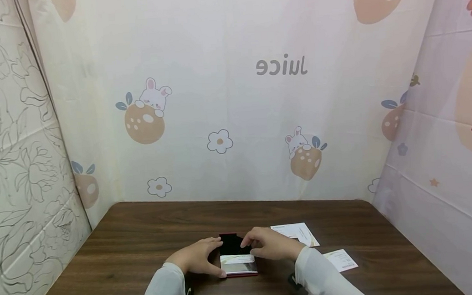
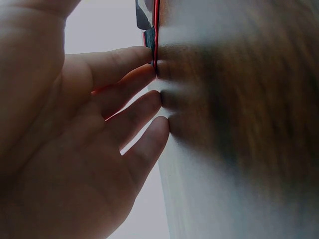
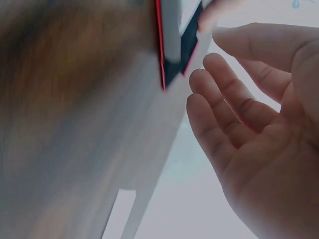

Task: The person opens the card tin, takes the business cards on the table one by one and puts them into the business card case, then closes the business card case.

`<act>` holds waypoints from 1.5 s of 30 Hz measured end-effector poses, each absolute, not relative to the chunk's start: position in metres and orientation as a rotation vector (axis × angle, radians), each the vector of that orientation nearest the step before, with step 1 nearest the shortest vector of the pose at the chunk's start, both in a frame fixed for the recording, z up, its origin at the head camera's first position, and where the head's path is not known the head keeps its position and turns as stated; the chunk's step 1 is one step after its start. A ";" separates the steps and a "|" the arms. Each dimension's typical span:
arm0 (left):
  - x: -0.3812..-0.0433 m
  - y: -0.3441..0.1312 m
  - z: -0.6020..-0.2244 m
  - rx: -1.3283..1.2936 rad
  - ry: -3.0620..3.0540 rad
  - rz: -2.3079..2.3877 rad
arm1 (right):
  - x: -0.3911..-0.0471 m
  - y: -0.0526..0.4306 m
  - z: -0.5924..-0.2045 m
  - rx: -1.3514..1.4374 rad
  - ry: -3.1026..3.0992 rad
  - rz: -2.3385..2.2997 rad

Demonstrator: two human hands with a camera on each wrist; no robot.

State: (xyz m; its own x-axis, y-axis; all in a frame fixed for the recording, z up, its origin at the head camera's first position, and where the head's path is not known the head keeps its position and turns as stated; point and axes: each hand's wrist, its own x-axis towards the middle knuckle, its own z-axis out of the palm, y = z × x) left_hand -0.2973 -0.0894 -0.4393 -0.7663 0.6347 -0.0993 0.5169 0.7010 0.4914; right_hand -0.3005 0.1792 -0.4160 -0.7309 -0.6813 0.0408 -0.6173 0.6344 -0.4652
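A small open card holder [image 1: 229,245] lies on the table between both hands. It is black inside with a red edge, and a white-and-grey card [image 1: 236,262] shows in its near half. My left hand [image 1: 200,257] spans its left side with fingers fairly straight. Fingertips touch the holder's edge and the table in the left wrist view. Over its right side hovers my right hand [image 1: 272,243], fingers loosely bent. In the right wrist view nothing shows between that hand's thumb and fingers, and the holder [image 3: 174,69] stands just beyond them.
Right of the right hand lies a white printed card [image 1: 297,232], partly hidden by the hand. A smaller white card [image 1: 342,260] lies nearer, beside the right sleeve. The brown wooden table [image 1: 143,227] ends at patterned curtains [image 1: 216,98] behind and at both sides.
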 end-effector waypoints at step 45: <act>-0.296 -0.090 -0.438 0.934 2.649 0.651 | -0.312 0.305 -0.420 -0.063 3.118 -0.348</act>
State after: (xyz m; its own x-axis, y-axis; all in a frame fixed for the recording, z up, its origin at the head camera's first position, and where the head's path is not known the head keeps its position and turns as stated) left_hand -0.2960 -0.0903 -0.4384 -0.7602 0.6433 -0.0910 0.5278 0.6932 0.4908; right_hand -0.3121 0.3053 -0.4202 -0.9992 -0.0404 0.0014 -0.0397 0.9746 -0.2206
